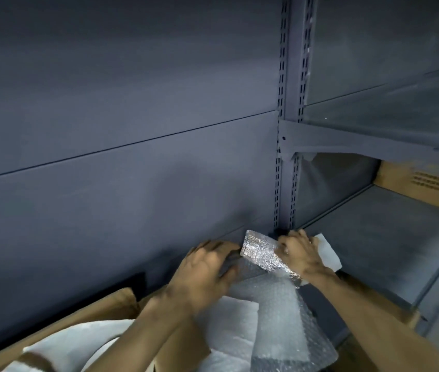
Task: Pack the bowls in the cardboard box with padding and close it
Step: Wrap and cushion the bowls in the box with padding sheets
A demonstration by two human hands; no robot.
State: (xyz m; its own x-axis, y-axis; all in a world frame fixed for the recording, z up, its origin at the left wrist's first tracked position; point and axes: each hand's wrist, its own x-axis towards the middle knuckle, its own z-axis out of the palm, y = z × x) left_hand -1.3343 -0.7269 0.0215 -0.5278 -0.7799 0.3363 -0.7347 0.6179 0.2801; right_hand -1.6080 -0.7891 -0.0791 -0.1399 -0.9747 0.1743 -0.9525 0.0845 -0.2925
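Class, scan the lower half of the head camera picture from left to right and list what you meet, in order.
Cardboard box flap → left hand → silver foil padding → right hand → white foam sheet → grey metal shelf → printed cardboard box on that shelf.

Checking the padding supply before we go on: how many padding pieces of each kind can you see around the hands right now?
Silver foil-faced padding, held by both hands: 1
Clear bubble wrap: 1
White foam sheets: at least 2; edges are hidden, so more may be there
Total: 4 visible
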